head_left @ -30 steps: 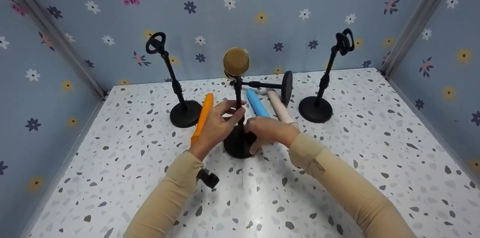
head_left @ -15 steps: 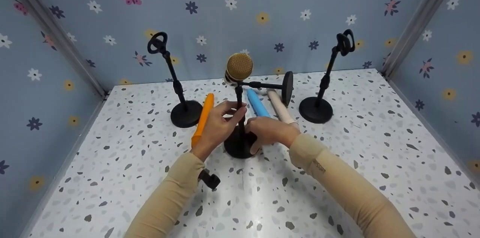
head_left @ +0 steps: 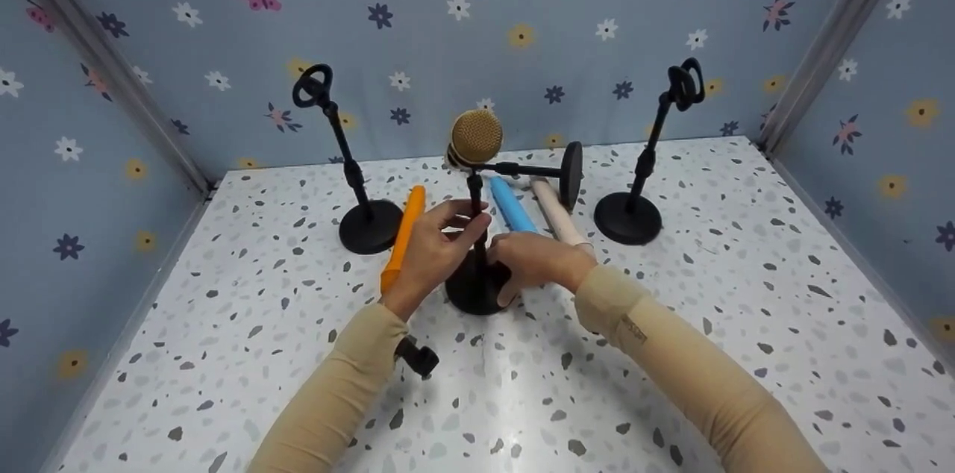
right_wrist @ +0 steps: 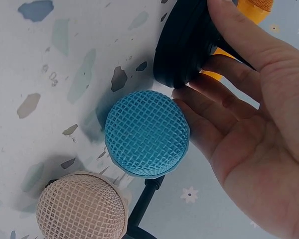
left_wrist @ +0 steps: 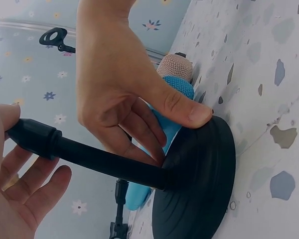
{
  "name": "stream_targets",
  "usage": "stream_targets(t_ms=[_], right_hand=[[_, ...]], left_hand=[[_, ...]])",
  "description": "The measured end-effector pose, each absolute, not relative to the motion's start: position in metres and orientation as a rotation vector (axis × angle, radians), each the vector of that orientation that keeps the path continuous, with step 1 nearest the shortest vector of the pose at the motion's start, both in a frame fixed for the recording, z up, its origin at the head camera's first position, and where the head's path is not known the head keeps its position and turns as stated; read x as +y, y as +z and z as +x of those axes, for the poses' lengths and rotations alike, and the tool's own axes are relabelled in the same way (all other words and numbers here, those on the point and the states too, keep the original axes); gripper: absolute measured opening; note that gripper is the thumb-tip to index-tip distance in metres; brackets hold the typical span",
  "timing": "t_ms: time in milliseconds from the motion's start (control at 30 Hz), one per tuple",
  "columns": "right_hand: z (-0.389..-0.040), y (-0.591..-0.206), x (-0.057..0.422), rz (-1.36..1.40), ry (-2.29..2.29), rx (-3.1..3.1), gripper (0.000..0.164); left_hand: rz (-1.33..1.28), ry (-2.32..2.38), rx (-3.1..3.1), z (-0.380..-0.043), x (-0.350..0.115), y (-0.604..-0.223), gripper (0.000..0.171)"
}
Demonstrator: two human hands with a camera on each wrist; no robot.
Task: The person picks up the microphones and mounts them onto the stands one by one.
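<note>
A gold-headed microphone (head_left: 477, 137) sits atop a black microphone stand (head_left: 462, 297) in the middle of the table. Thumb and fingers of my left hand (head_left: 436, 245) pinch the collar partway up its pole. Low on the right, my right hand (head_left: 533, 262) grips the round base, thumb on top, as the left wrist view shows. Just beyond that hand lies a blue microphone (right_wrist: 147, 133), its mesh head close to the fingers in the right wrist view. A beige microphone (head_left: 556, 212) lies beside it. To the left, an orange microphone (head_left: 404, 238) is partly behind my left hand.
Empty black stands with ring clips rise at the left (head_left: 365, 223) and right (head_left: 629, 215). Another stand (head_left: 571, 174) lies on its side behind the gold microphone. Flower-patterned walls (head_left: 418, 48) enclose the speckled white table (head_left: 283, 309) at the back and sides.
The gold microphone has sunk slightly and shifted a little to the right since the first frame, as its stand's upper part lowered. Both hands keep nearly the same place and hold.
</note>
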State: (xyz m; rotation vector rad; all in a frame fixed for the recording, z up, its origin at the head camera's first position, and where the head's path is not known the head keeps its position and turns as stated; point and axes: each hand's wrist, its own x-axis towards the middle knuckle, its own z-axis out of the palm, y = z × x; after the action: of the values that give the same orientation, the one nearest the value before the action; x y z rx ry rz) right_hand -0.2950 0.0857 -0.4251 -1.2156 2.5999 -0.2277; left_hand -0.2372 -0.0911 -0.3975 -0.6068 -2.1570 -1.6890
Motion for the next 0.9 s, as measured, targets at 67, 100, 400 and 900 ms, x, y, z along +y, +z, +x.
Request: stream_targets(t_ms=[67,100,400,900], right_hand=[[-0.2948,-0.4249,0.0856,-1.209,-0.226,2.600,0.038],[-0.2949,-0.4247,0.0856,-1.211,-0.224,2.600,0.039],[-0.2957,-0.4249,0.0858,-1.258,-0.238,2.592,0.038],[-0.2956,-0.4251,0.0859,-1.242,-0.244,2.594,0.040]], left_hand=[[-0.607,-1.682,-2.160,-0.2376,-0.0916,-0.3978,0.018],[-0.609,-1.677,-2.163,-0.2377,-0.0918,-0.3977,0.018],[-0.619,-1.682,-2.153,-0.2384,-0.0925,-0.3981,0.019],[-0.626,-1.694,-2.173,-0.2392,-0.0912,-0.3979,0.016]])
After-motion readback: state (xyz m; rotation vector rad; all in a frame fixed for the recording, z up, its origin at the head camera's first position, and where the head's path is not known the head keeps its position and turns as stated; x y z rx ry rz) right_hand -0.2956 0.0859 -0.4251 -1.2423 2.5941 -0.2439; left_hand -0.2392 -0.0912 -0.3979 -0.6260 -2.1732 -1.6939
